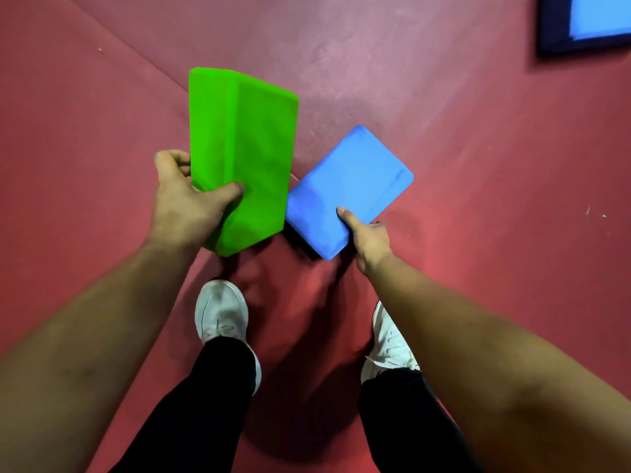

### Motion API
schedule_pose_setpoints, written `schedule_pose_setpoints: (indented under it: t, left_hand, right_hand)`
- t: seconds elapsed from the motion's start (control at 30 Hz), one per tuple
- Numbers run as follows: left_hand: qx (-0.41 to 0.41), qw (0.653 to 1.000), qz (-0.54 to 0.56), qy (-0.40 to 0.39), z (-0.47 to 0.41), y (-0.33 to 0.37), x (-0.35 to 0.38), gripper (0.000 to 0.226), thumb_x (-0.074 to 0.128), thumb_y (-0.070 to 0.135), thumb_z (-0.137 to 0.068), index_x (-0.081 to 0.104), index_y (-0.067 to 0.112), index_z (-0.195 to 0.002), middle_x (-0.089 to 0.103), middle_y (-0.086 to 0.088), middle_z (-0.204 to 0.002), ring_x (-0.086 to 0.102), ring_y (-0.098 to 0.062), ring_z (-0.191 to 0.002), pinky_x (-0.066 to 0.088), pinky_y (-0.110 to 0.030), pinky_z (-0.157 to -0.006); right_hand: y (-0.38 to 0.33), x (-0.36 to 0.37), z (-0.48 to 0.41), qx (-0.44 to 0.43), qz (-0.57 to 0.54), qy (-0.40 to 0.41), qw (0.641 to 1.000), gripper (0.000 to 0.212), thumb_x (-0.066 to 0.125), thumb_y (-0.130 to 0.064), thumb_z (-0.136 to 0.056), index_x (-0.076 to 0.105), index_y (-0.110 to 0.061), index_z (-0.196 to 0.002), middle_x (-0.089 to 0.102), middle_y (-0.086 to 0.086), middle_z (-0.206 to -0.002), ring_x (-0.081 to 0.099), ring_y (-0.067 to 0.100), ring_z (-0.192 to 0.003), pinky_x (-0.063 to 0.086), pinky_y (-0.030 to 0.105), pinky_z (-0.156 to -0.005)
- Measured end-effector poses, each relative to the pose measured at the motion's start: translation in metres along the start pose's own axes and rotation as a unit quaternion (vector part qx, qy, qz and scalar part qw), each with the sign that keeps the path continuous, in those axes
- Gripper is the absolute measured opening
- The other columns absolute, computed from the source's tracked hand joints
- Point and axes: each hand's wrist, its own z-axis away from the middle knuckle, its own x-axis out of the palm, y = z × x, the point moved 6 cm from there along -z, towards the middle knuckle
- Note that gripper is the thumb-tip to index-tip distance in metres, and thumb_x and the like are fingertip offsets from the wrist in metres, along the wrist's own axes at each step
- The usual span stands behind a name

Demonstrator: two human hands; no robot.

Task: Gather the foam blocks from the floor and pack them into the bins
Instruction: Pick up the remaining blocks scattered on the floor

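Above the red floor mat [478, 165], the left hand [184, 206] is gripping a green foam block [246, 148] by its lower end, thumb across its face, while the right hand [370, 238] is pinching the near edge of a blue foam block [345, 189], which looks barely raised off the mat. Gathering seems to be under way. No bin can be made out, unless the dark-rimmed blue thing [580, 22] at the top right corner is one, so the next move is probably calling for carrying both blocks to a bin.

1. Nothing to read here: no legible word, number or logo anywhere.
2. Green block [242, 158] at 11 o'clock and blue block [348, 189] at 1 o'clock both show plain faces.
3. Shoes [220, 312] at 6 o'clock: any marks are too blurred to read.
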Motion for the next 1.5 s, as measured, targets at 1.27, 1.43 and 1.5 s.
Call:
schedule_pose_setpoints:
  t: [1.27,1.43,1.5]
  left_hand:
    - [0.482,0.821,-0.124,-0.280,0.660,0.502,-0.172,0.067,0.085,0.019,-0.068,0.046,0.008,-0.123,0.055,-0.012,-0.121,0.056,-0.027,-0.104,0.045,-0.034,-0.085]
    - [0.532,0.758,-0.161,-0.342,0.801,0.432,-0.127,0.064,0.084,0.020,-0.067,0.048,0.011,-0.119,0.059,-0.011,-0.115,0.057,-0.025,-0.104,0.046,-0.036,-0.088]
    - [0.542,0.730,-0.180,-0.376,0.855,0.401,-0.108,0.064,0.085,0.024,-0.066,0.049,0.013,-0.118,0.062,-0.009,-0.113,0.059,-0.026,-0.103,0.047,-0.037,-0.086]
  right_hand:
    - [-0.044,-0.477,0.883,-0.227,-0.093,0.513,0.822,0.084,0.085,-0.042,-0.065,0.048,-0.006,-0.131,0.052,0.014,-0.126,0.054,0.034,-0.116,0.046,0.042,-0.098]
    - [0.109,-0.533,0.933,-0.175,-0.153,0.553,0.800,0.086,0.086,-0.042,-0.064,0.047,-0.007,-0.132,0.051,0.013,-0.128,0.053,0.032,-0.118,0.045,0.041,-0.099]
    - [0.169,-0.552,0.953,-0.156,-0.167,0.564,0.793,0.084,0.086,-0.041,-0.064,0.048,-0.008,-0.131,0.052,0.013,-0.127,0.053,0.033,-0.118,0.045,0.042,-0.099]
